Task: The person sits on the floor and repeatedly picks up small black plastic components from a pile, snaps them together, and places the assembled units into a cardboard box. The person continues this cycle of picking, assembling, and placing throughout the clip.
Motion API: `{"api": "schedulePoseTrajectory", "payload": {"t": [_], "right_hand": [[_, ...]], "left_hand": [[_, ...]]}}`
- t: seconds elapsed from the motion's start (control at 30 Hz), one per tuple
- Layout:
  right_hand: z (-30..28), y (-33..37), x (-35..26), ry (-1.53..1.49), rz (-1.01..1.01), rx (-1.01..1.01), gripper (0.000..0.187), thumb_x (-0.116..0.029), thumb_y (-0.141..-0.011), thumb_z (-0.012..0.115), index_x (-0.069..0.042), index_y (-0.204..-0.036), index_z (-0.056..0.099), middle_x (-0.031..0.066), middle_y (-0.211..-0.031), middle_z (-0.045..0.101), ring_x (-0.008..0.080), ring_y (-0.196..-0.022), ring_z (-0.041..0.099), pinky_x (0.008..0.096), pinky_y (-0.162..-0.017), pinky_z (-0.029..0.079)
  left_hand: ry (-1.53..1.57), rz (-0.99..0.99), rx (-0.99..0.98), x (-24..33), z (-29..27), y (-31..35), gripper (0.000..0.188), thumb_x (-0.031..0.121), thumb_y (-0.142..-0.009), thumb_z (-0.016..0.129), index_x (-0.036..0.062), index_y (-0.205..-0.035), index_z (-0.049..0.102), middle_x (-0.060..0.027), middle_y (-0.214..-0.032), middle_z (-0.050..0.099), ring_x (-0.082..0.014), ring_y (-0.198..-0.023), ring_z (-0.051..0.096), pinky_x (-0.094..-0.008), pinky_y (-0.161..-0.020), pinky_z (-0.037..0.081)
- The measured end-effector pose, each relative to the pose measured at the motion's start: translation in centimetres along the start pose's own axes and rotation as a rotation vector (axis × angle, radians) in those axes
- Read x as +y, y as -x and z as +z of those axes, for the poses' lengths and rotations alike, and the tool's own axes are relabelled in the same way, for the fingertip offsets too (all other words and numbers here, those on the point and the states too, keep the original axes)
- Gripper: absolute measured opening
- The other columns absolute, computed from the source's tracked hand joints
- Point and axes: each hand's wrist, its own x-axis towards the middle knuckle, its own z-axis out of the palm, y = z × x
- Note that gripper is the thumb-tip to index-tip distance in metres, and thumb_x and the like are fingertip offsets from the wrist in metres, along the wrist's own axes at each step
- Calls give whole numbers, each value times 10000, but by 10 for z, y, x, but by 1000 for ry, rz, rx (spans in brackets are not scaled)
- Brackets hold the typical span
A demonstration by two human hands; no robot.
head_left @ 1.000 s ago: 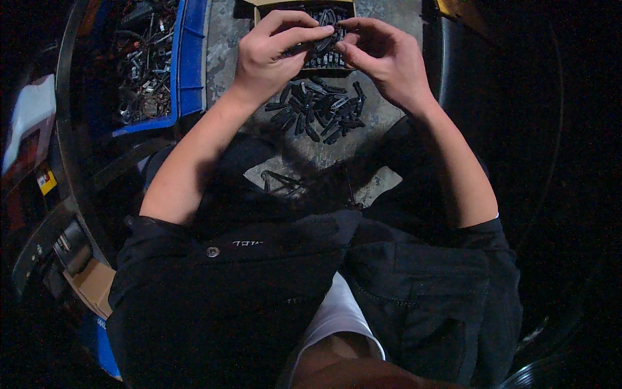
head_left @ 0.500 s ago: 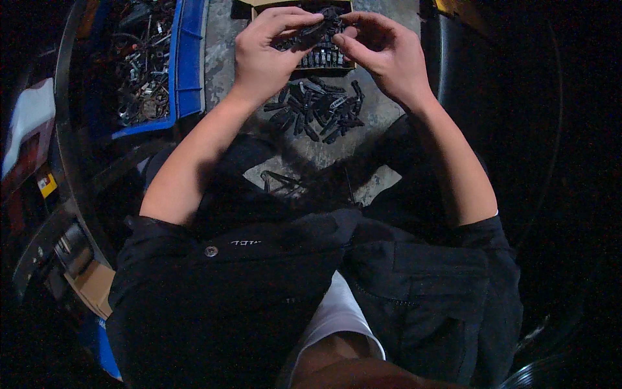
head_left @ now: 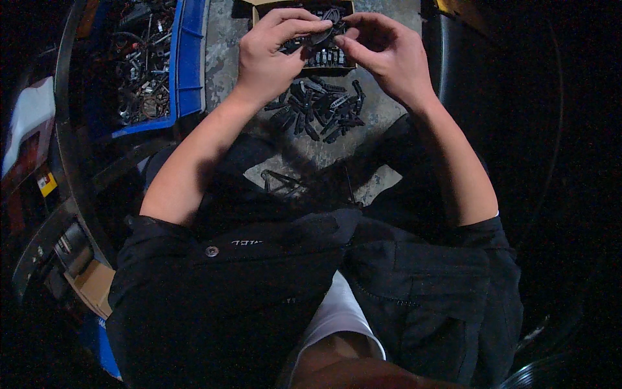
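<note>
dark part [head_left: 323,37], apparently between both hands [head_left: 269,57]

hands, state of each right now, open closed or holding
Left hand: closed on a small dark curved part.
Right hand: curled at the part's edge; grip cannot be told.

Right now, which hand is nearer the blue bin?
Left. The left hand is to the right of the blue bin, with a strip of floor showing between them; the right hand is farther right, beyond the left one.
</note>
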Motion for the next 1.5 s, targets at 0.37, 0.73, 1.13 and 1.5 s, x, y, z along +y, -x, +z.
{"api": "schedulePoseTrajectory", "payload": {"t": [0.37,0.73,1.13,1.5], "right_hand": [[2,2,-3,-11,43,20,357,-198,-889,743,17,-1162,660,34,-883,693,95,-811,656,245,-758,547],[7,3,-2,31,-20,59,349,-191,-882,749,12,-1151,660,41,-906,699,102,-851,667,251,-790,554],[11,6,-7,122,-11,112,326,-169,-876,740,10,-1137,664,51,-927,715,110,-864,681,260,-808,558],[10,8,-7,103,-36,83,344,-180,-896,724,6,-1178,657,88,-1002,724,146,-923,697,284,-847,569]], "left_hand": [[-78,28,29,4,2,-1,379,-22,-737,738,119,-1089,750,-80,-1080,692,-209,-1008,667,-305,-878,523],[-128,92,56,-1,2,1,355,14,-735,754,130,-1071,755,-77,-1066,699,-221,-990,673,-315,-867,528],[-126,120,84,1,4,3,367,20,-725,760,123,-1077,752,-74,-1065,697,-226,-984,671,-313,-861,525],[-118,121,68,1,4,2,369,-17,-712,745,104,-1060,751,-88,-1068,697,-221,-993,671,-311,-871,524]]}}
